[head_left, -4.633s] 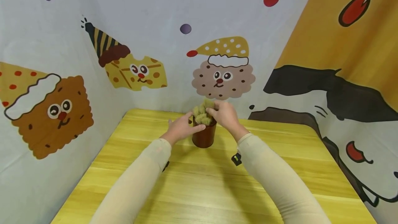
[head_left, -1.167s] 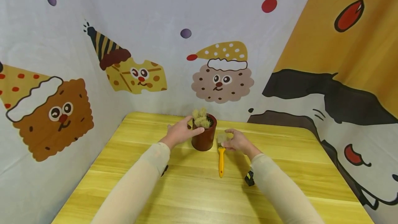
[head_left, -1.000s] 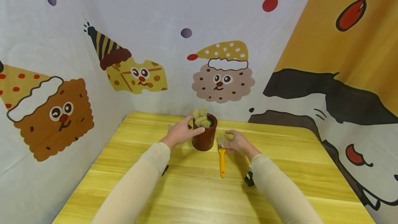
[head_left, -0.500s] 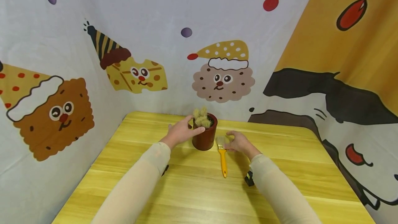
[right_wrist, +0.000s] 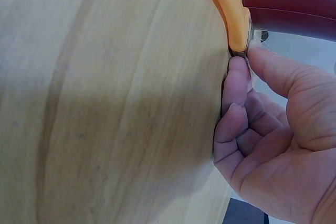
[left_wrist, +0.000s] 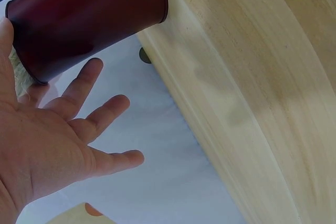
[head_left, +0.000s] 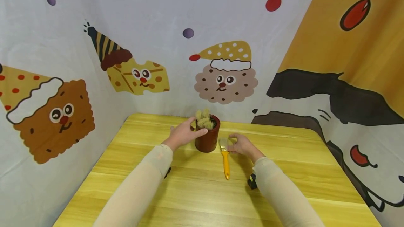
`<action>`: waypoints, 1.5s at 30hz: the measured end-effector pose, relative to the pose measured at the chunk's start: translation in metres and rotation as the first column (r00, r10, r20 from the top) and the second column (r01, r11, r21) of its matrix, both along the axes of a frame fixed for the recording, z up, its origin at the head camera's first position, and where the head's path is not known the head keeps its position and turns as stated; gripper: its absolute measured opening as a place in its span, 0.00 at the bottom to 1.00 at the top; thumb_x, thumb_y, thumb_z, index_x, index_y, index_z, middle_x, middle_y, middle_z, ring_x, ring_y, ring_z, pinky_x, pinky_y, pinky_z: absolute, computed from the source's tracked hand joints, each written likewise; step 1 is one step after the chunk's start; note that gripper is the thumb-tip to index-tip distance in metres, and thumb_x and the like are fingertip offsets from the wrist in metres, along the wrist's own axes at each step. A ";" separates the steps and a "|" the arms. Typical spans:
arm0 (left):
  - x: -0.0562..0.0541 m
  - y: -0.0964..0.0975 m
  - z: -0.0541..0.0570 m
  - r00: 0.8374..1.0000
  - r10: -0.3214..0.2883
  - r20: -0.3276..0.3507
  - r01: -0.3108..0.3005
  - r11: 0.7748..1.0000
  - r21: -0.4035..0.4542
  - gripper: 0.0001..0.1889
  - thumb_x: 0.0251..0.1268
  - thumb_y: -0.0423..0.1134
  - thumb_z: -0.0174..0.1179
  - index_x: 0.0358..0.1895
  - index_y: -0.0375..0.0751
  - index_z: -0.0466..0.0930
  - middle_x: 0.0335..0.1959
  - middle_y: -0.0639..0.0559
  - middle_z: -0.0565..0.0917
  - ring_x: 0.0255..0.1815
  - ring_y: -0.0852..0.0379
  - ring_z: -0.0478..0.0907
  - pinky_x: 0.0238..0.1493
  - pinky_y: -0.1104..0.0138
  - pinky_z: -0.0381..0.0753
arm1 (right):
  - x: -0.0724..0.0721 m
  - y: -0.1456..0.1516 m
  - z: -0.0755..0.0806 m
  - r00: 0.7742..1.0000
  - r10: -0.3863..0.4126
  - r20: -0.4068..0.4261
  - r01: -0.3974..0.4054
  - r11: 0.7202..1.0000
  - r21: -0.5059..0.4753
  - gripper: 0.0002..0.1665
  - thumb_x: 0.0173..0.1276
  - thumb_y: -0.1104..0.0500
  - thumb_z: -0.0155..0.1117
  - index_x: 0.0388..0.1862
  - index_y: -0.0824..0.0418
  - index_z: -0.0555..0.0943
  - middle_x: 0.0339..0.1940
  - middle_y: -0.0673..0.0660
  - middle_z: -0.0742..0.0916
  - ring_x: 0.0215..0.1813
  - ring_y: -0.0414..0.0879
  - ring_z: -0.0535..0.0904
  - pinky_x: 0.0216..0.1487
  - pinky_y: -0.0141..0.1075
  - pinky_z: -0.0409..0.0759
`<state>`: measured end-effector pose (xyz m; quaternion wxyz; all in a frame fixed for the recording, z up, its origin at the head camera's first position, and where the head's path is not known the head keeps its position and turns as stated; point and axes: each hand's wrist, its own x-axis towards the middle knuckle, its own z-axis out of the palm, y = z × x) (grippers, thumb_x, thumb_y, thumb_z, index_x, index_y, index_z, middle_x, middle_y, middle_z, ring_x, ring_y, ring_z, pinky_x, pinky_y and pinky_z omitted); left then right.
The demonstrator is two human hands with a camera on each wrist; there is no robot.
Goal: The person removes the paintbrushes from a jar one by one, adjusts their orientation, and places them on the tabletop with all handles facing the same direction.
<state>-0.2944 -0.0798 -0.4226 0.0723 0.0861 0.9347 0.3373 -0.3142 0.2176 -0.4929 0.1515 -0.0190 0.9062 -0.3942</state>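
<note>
In the head view a dark red cylindrical cup (head_left: 206,143) stands upright near the back of the table, with tan bristle tufts (head_left: 204,120) rising above its rim. At the cup's left side is my left hand (head_left: 183,134), thumb and index finger by the rim; in the left wrist view the other fingers (left_wrist: 106,118) are spread and straight. To the right of the cup, a paintbrush (head_left: 226,164) with a yellow handle lies on the table, its handle toward me. My right hand (head_left: 242,145) pinches it near the metal ferrule between thumb and forefinger, other fingers curled.
The wood-grain table (head_left: 195,199) meets a white cloth backdrop (head_left: 151,20) printed with cartoon figures along its back and sides. A small black device (head_left: 252,181) shows beneath the right sleeve, and a dark piece (head_left: 167,173) beneath the left one.
The right hand was at the bristles in the cup, then came down to the right; the paintbrush now lies on the table, its handle turned slightly. The left hand stays at the cup.
</note>
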 end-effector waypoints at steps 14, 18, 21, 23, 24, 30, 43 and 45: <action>0.001 -0.001 0.001 1.000 -0.003 -0.004 0.003 1.000 0.007 0.54 0.67 0.79 0.57 0.88 0.55 0.54 0.82 0.46 0.72 0.81 0.38 0.70 0.83 0.26 0.37 | 0.000 0.000 -0.002 1.000 0.009 -0.005 -0.008 0.999 0.039 0.41 0.75 0.55 0.74 0.80 0.66 0.70 0.33 0.56 0.91 0.32 0.45 0.86 0.39 0.35 0.82; 0.002 0.000 0.001 1.000 -0.005 -0.003 0.005 1.000 0.010 0.54 0.67 0.79 0.57 0.88 0.54 0.55 0.84 0.46 0.69 0.82 0.38 0.69 0.83 0.26 0.38 | 0.003 0.003 0.000 0.999 0.033 -0.002 -0.033 0.998 0.048 0.43 0.77 0.52 0.72 0.82 0.68 0.67 0.34 0.56 0.91 0.33 0.45 0.88 0.45 0.37 0.85; 0.002 0.001 0.001 1.000 -0.004 -0.004 0.004 1.000 0.009 0.54 0.67 0.79 0.57 0.88 0.55 0.55 0.84 0.46 0.69 0.82 0.38 0.69 0.83 0.26 0.38 | 0.005 0.006 0.007 0.999 0.039 0.003 -0.039 0.998 0.044 0.44 0.78 0.52 0.70 0.82 0.70 0.64 0.35 0.58 0.92 0.34 0.46 0.88 0.45 0.40 0.88; 0.002 0.000 0.001 1.000 -0.004 -0.004 0.004 1.000 0.010 0.54 0.67 0.79 0.58 0.88 0.54 0.54 0.84 0.47 0.68 0.82 0.38 0.68 0.83 0.26 0.37 | 0.005 0.011 0.013 0.999 0.044 -0.003 -0.044 0.998 0.042 0.44 0.80 0.52 0.68 0.83 0.71 0.62 0.38 0.61 0.92 0.36 0.49 0.88 0.45 0.43 0.88; 0.002 0.000 0.001 1.000 -0.004 -0.003 0.004 1.000 0.012 0.54 0.67 0.79 0.58 0.88 0.54 0.54 0.84 0.47 0.68 0.82 0.38 0.68 0.83 0.26 0.37 | 0.005 0.013 0.017 0.998 0.054 -0.014 -0.054 0.997 0.048 0.44 0.81 0.52 0.67 0.84 0.71 0.61 0.40 0.62 0.92 0.37 0.50 0.89 0.46 0.44 0.88; 0.002 -0.002 0.000 1.000 -0.002 0.000 0.002 1.000 0.021 0.54 0.66 0.80 0.57 0.88 0.55 0.54 0.85 0.47 0.67 0.83 0.38 0.68 0.82 0.26 0.37 | -0.006 0.023 0.052 0.994 0.062 -0.093 -0.061 0.998 0.015 0.44 0.82 0.45 0.64 0.86 0.64 0.61 0.59 0.70 0.89 0.50 0.62 0.90 0.56 0.53 0.87; 0.002 0.000 0.002 1.000 0.002 0.012 -0.002 1.000 -0.012 0.54 0.67 0.80 0.56 0.88 0.53 0.54 0.83 0.45 0.70 0.81 0.37 0.70 0.83 0.26 0.39 | -0.005 -0.013 0.118 0.948 0.215 -0.235 -0.219 0.976 0.010 0.48 0.74 0.41 0.73 0.87 0.46 0.63 0.71 0.60 0.84 0.70 0.61 0.81 0.67 0.59 0.82; 0.001 0.001 0.002 1.000 0.002 0.014 -0.002 1.000 -0.012 0.55 0.67 0.80 0.56 0.88 0.53 0.54 0.82 0.44 0.72 0.80 0.37 0.71 0.82 0.26 0.38 | -0.001 -0.024 0.119 0.929 0.267 -0.254 -0.268 0.963 0.033 0.49 0.73 0.42 0.75 0.87 0.46 0.64 0.71 0.59 0.84 0.69 0.61 0.81 0.65 0.59 0.83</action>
